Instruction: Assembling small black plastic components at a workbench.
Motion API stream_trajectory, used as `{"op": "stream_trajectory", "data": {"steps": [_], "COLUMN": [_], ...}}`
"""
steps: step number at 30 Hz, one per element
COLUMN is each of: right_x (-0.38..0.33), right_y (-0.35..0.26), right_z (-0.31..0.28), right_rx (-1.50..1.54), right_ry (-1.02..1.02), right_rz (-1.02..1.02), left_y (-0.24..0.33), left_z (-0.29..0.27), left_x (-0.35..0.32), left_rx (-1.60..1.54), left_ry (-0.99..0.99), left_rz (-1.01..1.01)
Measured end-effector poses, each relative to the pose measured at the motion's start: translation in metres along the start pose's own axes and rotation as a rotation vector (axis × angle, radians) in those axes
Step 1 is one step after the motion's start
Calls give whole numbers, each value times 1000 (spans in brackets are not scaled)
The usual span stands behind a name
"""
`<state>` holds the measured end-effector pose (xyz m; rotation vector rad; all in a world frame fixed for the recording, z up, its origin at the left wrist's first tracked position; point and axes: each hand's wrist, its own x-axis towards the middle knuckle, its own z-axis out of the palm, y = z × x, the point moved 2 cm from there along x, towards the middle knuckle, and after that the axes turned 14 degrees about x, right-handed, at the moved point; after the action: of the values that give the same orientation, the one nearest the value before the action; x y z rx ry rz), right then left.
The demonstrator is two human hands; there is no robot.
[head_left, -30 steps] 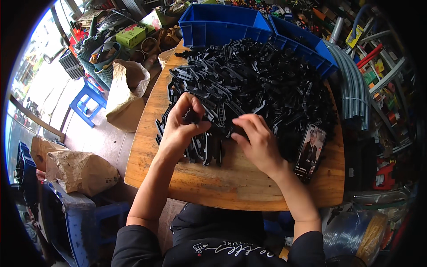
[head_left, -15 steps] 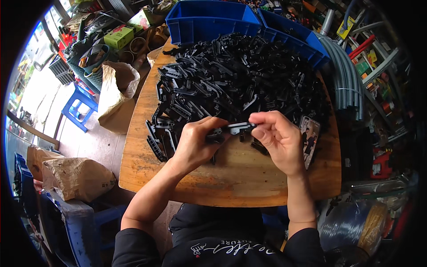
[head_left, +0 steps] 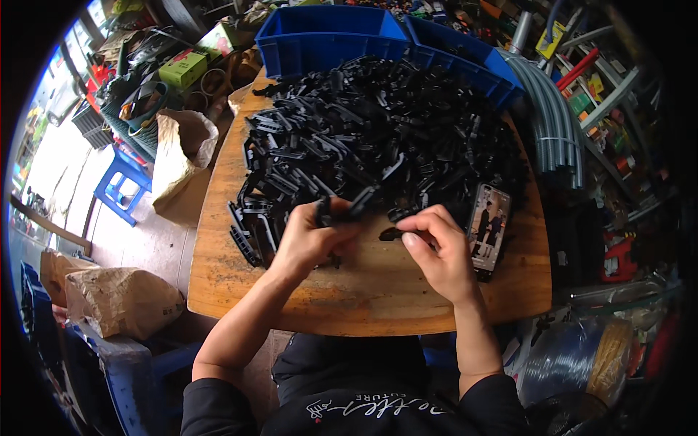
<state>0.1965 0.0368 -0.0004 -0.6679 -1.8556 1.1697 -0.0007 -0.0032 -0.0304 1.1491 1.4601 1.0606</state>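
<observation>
the left hand [head_left: 309, 243] has its fingers closed around a long black plastic piece [head_left: 347, 211], held just above the near edge of the big heap of black plastic parts [head_left: 378, 145] that covers most of the round wooden surface [head_left: 363, 298]. the right hand [head_left: 440, 251] sits close beside it, its fingers pinched shut on a small black clip [head_left: 390, 234] over bare wood. a phone [head_left: 488, 229] with a lit screen lies flat by the right hand, at the heap's right edge. two blue bins [head_left: 327, 36] stand at the far side of the surface. a blue stool [head_left: 120, 189] and paper sacks [head_left: 120, 298] are on the floor to the left.
</observation>
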Motion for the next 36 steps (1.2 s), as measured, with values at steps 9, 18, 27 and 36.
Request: {"op": "stream_trajectory", "data": {"steps": [9,18,27,36], "right_x": [-14,-14,-20,3], "right_y": [-1,8,12,-8], "right_z": [6,6,7,8], "right_rx": [-70,-98,283,201], "right_ry": [48,92,74,-39], "right_rz": [-180,-202,80,58], "left_y": [8,5,6,15], "left_z": [22,28,31,19], "left_x": [-11,-13,-21,-28], "left_rx": [359,432,402,319], "left_ry": [0,22,16,-52], "left_rz": [491,517,707,585]}}
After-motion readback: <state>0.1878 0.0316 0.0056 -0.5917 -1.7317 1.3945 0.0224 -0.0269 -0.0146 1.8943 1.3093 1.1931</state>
